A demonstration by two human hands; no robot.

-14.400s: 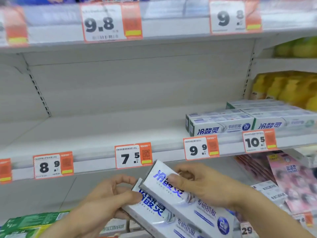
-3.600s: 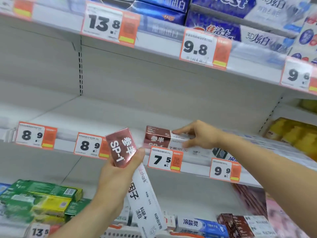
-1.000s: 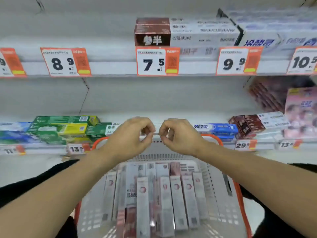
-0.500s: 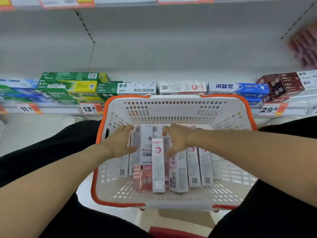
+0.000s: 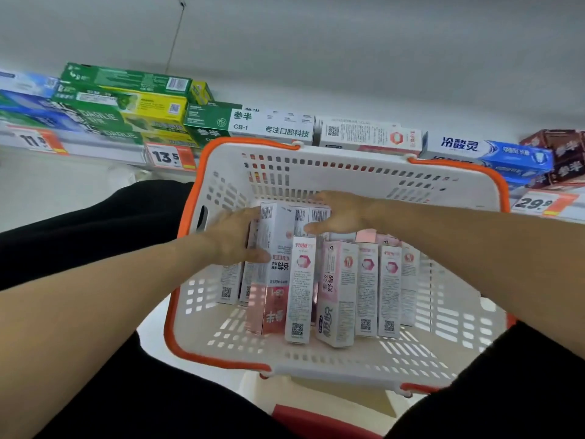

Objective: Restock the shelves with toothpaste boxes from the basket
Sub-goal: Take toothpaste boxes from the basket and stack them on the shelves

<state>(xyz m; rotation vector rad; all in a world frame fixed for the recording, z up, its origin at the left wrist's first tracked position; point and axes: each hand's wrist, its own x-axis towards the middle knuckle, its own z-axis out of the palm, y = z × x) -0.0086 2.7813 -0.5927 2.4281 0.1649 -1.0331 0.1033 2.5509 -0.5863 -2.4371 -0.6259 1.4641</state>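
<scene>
A white basket with an orange rim (image 5: 187,264) sits low in front of me, between my knees. Several white-and-pink toothpaste boxes (image 5: 367,286) stand side by side in it. My left hand (image 5: 232,239) grips the leftmost tall white-and-pink box (image 5: 280,245), thumb across its face and fingers round its far end. My right hand (image 5: 342,213) lies over the far ends of the neighbouring boxes (image 5: 318,215), with the thumb pressed on their front and the fingers curled behind. The shelf being filled is out of view above.
The low shelf behind the basket holds green and yellow boxes (image 5: 126,99), a white CB-1 box (image 5: 272,128), blue boxes (image 5: 487,153) and dark red boxes (image 5: 563,153). Price tags 13.5 (image 5: 167,156) and 29.9 (image 5: 538,204) hang on its edge. My black-clad legs (image 5: 95,236) flank the basket.
My gaze dropped from the shelves to the basket. Both hands, empty a second ago, went down into it and now hold the far ends of the boxes.
</scene>
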